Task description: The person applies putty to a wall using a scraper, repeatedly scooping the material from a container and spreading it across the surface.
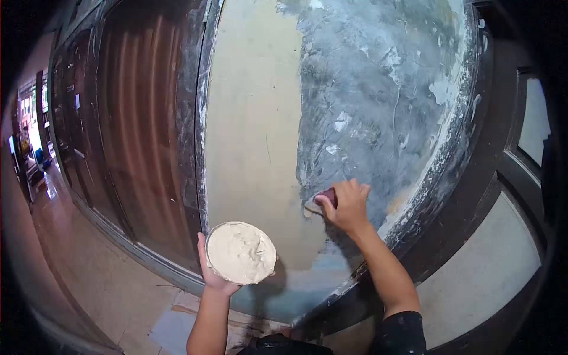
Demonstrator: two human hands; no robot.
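My left hand (pixel 214 269) is wrapped round the side and underside of a round container of cream-coloured paste (pixel 241 253), held upright in front of the wall. My right hand (pixel 348 206) grips a dark red tool handle (pixel 326 197) at the wall. The tool's blade is mostly hidden; a dab of cream paste (pixel 310 208) shows beside it. Smooth cream coating (pixel 254 118) covers the left part of the wall. To its right the surface is bare, mottled grey (pixel 367 100), and the tool is near the border between the two.
Left of the wall stands a dark wooden door panel (pixel 142 130) in a frame. A dark frame with pale panels (pixel 491 266) is on the right. Papers (pixel 173 328) lie on the floor (pixel 100 254) below. A bright opening shows at far left.
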